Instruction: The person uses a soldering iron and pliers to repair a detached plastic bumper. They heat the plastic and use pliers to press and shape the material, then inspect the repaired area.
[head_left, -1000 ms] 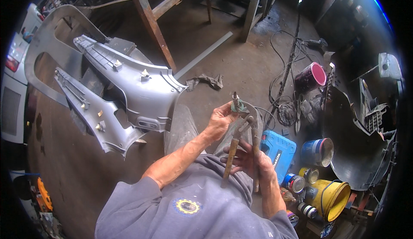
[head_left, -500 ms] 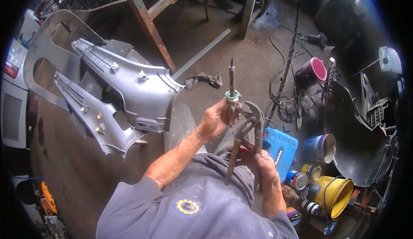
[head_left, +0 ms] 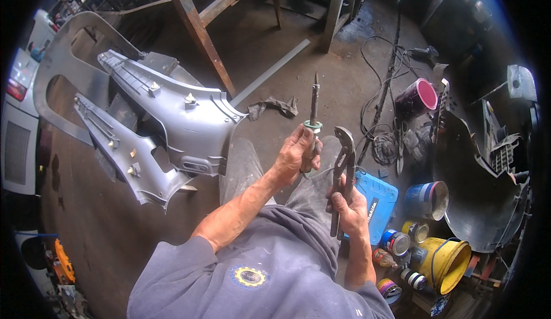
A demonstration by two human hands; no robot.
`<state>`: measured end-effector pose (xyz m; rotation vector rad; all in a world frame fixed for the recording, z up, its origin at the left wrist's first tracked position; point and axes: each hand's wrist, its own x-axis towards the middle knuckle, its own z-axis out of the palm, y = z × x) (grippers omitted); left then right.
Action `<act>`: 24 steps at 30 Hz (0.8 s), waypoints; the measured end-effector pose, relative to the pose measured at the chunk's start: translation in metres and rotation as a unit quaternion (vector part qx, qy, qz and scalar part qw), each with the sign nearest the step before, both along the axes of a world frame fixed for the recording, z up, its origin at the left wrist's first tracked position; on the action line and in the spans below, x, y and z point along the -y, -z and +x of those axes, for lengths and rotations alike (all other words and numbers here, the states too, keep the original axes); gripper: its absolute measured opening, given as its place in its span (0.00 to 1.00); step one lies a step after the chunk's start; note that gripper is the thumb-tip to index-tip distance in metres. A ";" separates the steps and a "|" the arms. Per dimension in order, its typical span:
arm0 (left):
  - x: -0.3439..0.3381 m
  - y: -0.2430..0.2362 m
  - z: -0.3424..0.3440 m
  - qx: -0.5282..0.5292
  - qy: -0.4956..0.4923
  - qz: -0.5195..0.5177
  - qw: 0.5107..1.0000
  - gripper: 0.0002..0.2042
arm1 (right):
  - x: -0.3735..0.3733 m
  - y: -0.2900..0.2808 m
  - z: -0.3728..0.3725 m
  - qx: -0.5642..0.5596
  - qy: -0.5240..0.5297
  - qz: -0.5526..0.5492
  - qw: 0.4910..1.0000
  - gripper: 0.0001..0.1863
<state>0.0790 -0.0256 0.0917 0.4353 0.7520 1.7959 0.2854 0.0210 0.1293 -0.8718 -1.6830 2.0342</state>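
Note:
My left hand (head_left: pixel 294 153) is closed around the handle of a soldering iron (head_left: pixel 314 105), held upright in front of my lap. It has a greenish collar, a metal barrel and a dark pointed tip. To its right, my right hand (head_left: pixel 351 207) wraps around both handles of dark water pump pliers (head_left: pixel 345 153). The pliers point upward with their handles close together, and their jaws stand apart from the iron. My fingers hide most of the iron's handle.
Two silver trim panels (head_left: pixel 195 129) lie at the left near a rusty metal leg (head_left: pixel 198 35). Beside my right hand are a blue tool case (head_left: pixel 376 204), several paint cans (head_left: pixel 396 241) and a yellow bucket (head_left: pixel 439 261). A black cable (head_left: pixel 367 60) and a maroon bucket (head_left: pixel 410 101) lie farther right.
The pliers' handles were spread, with the jaws at the iron's handle; now they are together and the jaws have moved off to the right. The soldering iron has shifted slightly right.

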 end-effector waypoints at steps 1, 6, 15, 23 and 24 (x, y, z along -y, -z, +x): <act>-0.001 0.000 -0.001 -0.006 0.000 0.012 1.000 0.17 | 0.000 0.002 0.002 0.002 0.011 0.001 1.000 0.31; -0.001 -0.004 0.000 -0.001 -0.020 0.021 1.000 0.19 | -0.003 -0.002 0.014 0.036 -0.021 0.026 0.999 0.28; 0.006 -0.009 0.010 -0.175 -0.060 0.053 0.981 0.23 | -0.003 0.005 0.025 0.008 -0.068 0.018 0.998 0.37; 0.010 -0.005 0.002 -0.234 -0.053 0.027 0.970 0.27 | -0.005 -0.011 0.039 -0.113 -0.113 -0.281 0.946 0.44; 0.010 -0.005 0.001 -0.212 -0.037 0.038 0.976 0.27 | -0.007 -0.012 0.040 -0.113 -0.122 -0.300 0.939 0.44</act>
